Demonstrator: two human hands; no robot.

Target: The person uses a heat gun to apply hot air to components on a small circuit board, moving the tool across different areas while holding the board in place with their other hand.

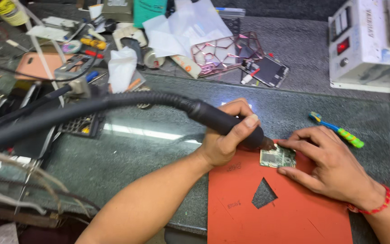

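The left hand [224, 135] is closed in a full grip around the black handle of a hot-air tool [222, 124], thumb laid along the top and fingers curled underneath. The tool's long axis runs from upper left to lower right across the view, and its nozzle end points down and to the right, at the upper left corner of a small circuit board [277, 158]. Whether the nozzle touches the board or hangs just above it cannot be told. A thick black hose [68, 115] leaves the back of the handle and sweeps away to the left edge of the view.

The right hand [328, 169] lies mostly open and flat, grasping nothing; its fingers point left and two fingertips press on the right side of the circuit board, one near its top edge and one near its bottom edge. A red beaded bracelet [375, 205] circles that wrist.

The circuit board is a small greenish rectangle, lying flat near the top edge of an orange-red mat [290, 212], which has a triangular hole cut in it just below the board. The mat rests on a dark glass-topped bench [136, 149].

Beyond the right hand, a blue and green toothbrush [337, 130] lies on the glass, well apart from the board. Farther back sit a pink patterned phone case [224, 54], a white box-shaped machine [369, 43] at the upper right, and a crumpled white tissue [122, 68].
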